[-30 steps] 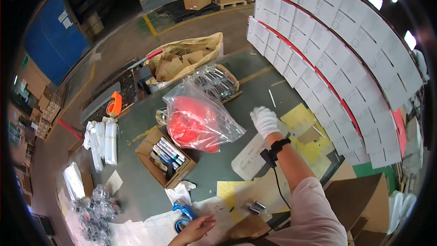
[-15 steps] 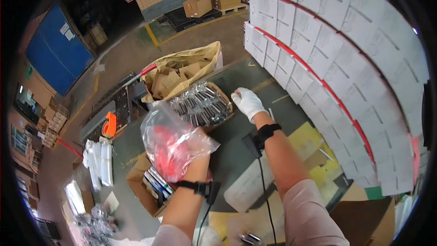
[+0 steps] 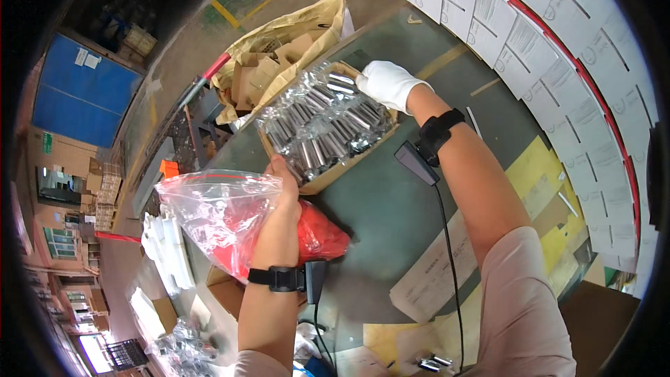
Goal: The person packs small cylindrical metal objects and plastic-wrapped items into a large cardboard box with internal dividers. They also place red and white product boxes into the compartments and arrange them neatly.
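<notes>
An open cardboard box (image 3: 323, 183) full of shiny metal tubes (image 3: 328, 122) in clear plastic wrap sits on the green table. My right hand (image 3: 391, 86), in a white glove, grips the box's far right edge with curled fingers. My left hand (image 3: 285, 180) closes on the near left corner, its fingertips against the cardboard wall; part of this hand is hidden. A clear zip bag (image 3: 209, 202) with red contents (image 3: 321, 232) lies below the box, under my left wrist and forearm. I cannot make out what the red things are.
A large yellowish sack (image 3: 328, 17) of cardboard scraps stands beyond the box. White cartons (image 3: 558, 42) are stacked high at the right. White plastic rolls (image 3: 167, 251) and an orange tape dispenser (image 3: 169, 168) lie left. A small brown box (image 3: 227, 292) is partly behind the bag.
My right hand has moved from beside the box onto its edge. My left hand has come from among the bag to the box's near corner. The bag now lies lower; the view has shifted.
</notes>
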Demonstrator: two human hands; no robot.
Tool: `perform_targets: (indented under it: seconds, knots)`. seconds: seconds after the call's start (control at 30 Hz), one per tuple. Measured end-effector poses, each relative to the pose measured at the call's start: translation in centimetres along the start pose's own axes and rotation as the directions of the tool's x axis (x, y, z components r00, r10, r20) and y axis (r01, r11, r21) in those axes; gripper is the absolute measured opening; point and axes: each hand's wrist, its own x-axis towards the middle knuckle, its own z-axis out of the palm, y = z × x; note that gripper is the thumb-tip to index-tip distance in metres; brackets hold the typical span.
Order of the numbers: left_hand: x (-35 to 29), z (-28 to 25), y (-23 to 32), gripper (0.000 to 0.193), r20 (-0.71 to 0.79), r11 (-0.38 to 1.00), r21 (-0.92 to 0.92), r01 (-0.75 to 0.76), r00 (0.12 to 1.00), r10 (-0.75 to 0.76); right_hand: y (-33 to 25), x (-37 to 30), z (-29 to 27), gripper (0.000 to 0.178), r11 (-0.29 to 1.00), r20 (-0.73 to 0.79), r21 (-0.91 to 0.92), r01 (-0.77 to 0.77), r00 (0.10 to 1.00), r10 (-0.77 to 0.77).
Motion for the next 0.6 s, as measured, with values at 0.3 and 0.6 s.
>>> perform_targets:
  seconds: [0.3,0.6]
  knots:
    - [-10.1,-1.0,0.3,0.042,0.254,0.788,0.547,-0.283,0.953,0.166,3.3,-14.4,-0.1,0.035,0.997,-0.214,-0.052,-0.048,0.976,0.036]
    - [-27.4,-0.5,-1.8,0.034,0.686,0.703,0.473,-0.532,0.723,0.086,6.2,-41.9,0.2,0.035,0.83,-0.339,0.067,-0.554,0.769,0.541]
